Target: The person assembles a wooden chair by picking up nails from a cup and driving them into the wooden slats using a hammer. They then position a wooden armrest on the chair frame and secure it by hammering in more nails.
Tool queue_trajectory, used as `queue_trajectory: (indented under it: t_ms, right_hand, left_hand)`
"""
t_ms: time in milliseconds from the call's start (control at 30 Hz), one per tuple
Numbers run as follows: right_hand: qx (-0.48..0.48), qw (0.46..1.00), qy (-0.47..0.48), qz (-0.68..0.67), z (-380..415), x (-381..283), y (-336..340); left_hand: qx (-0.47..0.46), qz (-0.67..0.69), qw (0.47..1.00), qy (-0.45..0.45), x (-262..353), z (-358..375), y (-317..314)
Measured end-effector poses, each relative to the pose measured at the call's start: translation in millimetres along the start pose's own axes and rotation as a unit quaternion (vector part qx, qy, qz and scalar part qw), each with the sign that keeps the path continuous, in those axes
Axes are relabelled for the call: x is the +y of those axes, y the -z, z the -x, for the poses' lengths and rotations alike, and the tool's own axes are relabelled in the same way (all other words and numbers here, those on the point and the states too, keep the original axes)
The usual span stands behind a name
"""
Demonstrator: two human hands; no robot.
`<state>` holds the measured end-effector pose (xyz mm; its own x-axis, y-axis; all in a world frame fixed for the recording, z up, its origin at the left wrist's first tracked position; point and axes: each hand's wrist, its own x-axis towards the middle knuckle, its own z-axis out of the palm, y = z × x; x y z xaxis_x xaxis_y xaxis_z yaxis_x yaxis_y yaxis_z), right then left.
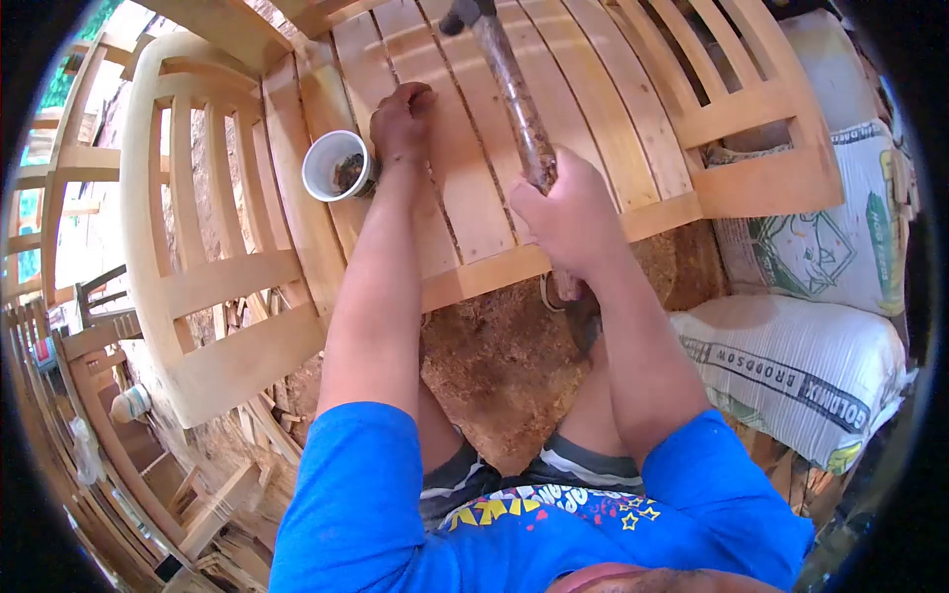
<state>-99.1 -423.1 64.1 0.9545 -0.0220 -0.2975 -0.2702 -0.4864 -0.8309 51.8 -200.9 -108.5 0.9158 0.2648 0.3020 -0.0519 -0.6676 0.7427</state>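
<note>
On the slatted wooden seat (465, 188): left hand (400, 121), fingers pinched together on a slat, presumably steadying a nail. Right hand (565, 212), fingers clamped on raised hammer (506, 79). Cup (336, 166) beside. Nailing step; an accurate strike is needed.

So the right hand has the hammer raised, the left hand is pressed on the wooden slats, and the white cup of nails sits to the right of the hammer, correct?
Not quite. In the head view the white cup sits left of the left hand, not right of the hammer. The right hand does hold the hammer, and the left hand rests on the slats.
</note>
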Motion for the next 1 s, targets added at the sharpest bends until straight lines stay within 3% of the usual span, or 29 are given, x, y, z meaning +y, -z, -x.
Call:
queue_trajectory:
  t_ms: [100, 200, 300, 400, 500, 600, 700, 733, 833, 933, 1000]
  right_hand:
    - [0.046, 0.988, 0.135, -0.061, 11, -16, 5]
    - [0.031, 0.985, 0.154, -0.066, 13, -16, 1]
    - [0.018, 0.993, 0.121, -0.001, 5, 4, -14]
    - [-0.047, 0.99, 0.012, 0.132, -7, 12, -26]
    - [0.008, 0.991, 0.043, 0.123, 15, -17, -18]
    - [0.083, 0.968, 0.232, -0.039, 37, -42, -3]
    - [0.13, 0.952, 0.27, -0.067, 42, -44, -3]
    - [0.118, 0.948, 0.271, -0.115, 39, -39, -10]
    - [0.103, 0.969, 0.224, -0.013, 9, 5, -34]
    - [0.027, 0.981, 0.071, 0.179, -8, 21, -45]
    - [0.054, 0.979, 0.123, 0.152, -2, -1, -31]
  left_hand:
    - [0.004, -0.021, 1.0, 0.006, 7, 4, 3]
    - [0.003, -0.028, 0.999, -0.02, 12, 3, 8]
    - [-0.008, -0.036, 0.999, -0.017, 12, 4, 11]
    - [-0.011, -0.046, 0.999, -0.023, 9, 3, 9]
    - [-0.004, -0.034, 0.999, -0.031, 3, 2, 5]
    - [-0.007, -0.089, 0.995, -0.039, 14, 18, -2]
    - [-0.002, -0.215, 0.975, -0.055, 47, 75, 21]
    - [-0.023, -0.223, 0.973, -0.055, 54, 97, 30]
    - [-0.078, -0.237, 0.967, -0.045, 64, 125, 48]
    - [-0.085, -0.248, 0.965, -0.026, 68, 127, 45]
    - [-0.035, -0.286, 0.957, -0.026, 67, 124, 39]
